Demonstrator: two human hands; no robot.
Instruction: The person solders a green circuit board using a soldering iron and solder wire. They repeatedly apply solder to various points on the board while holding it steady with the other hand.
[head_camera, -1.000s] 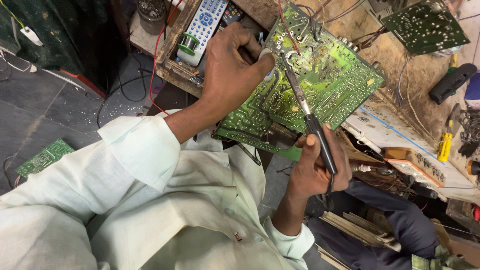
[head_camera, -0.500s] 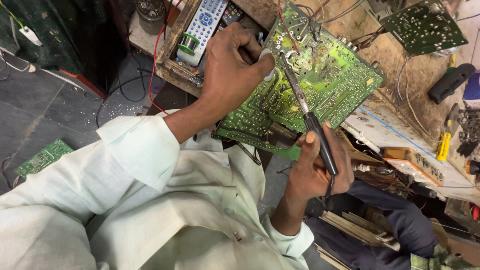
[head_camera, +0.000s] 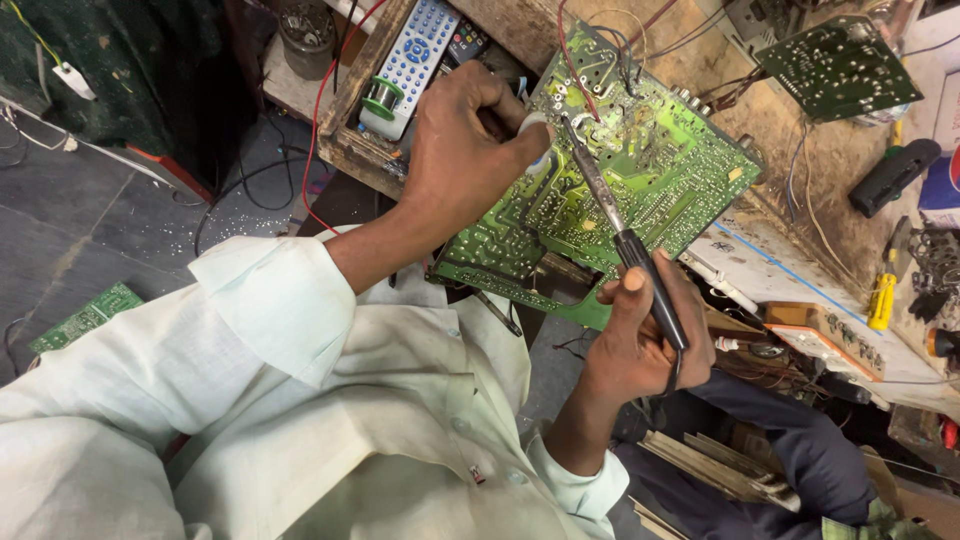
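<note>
A soldering iron (head_camera: 628, 250) is gripped in the right hand (head_camera: 640, 345), lower centre of the frame, its tip set on the solder side of a green circuit board (head_camera: 640, 190). The board, tilted at centre frame, is steadied by the left hand (head_camera: 465, 160), clenched over its upper edge around something pale that cannot be made out. Soldering appears under way, with no finished joint discernible. A remote (head_camera: 410, 65) lies upper left; a second board (head_camera: 840, 65) rests on the surface (head_camera: 780, 270), upper right.

Three circuit boards (head_camera: 640, 180), two remote controls (head_camera: 415, 55), one soldering iron (head_camera: 625, 245).
</note>
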